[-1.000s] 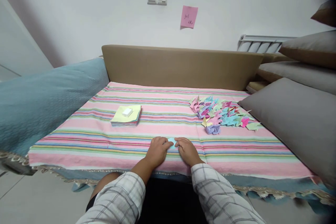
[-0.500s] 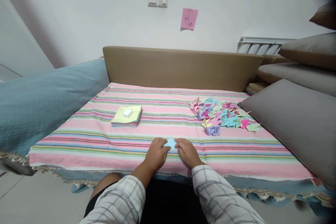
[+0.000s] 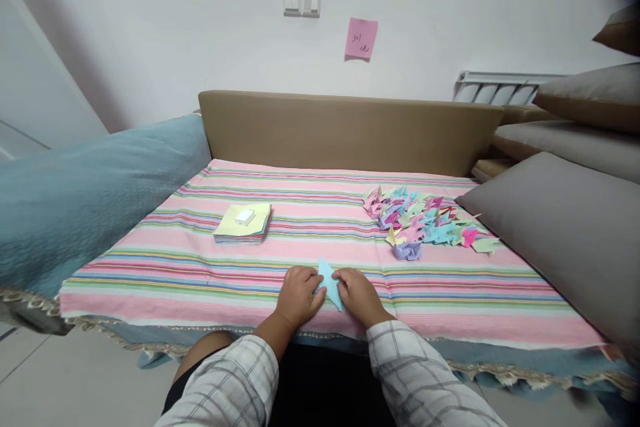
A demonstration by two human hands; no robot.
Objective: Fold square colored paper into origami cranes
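Between my two hands is a small light-blue folded paper [image 3: 329,282], a narrow diamond with one tip pointing away from me and the other towards me. My left hand [image 3: 300,293] pinches its left side, fingers curled and thumb on the paper. On its right side my right hand [image 3: 361,293] grips the edge with bent fingers. Both hands rest low over the striped cloth [image 3: 320,324]; parts of the paper's edges are hidden under the fingertips.
A stack of coloured square paper [image 3: 235,229] lies left, with a small white block [image 3: 245,216] on top. Several folded paper figures [image 3: 410,233] in mixed colours are heaped to the right. Grey cushions [image 3: 560,227] border the right side; a brown backrest [image 3: 350,132] stands behind.
The light-blue paper has turned from a compact shape lying crosswise to a longer diamond pointing away from and towards me. Both hands stay on it.
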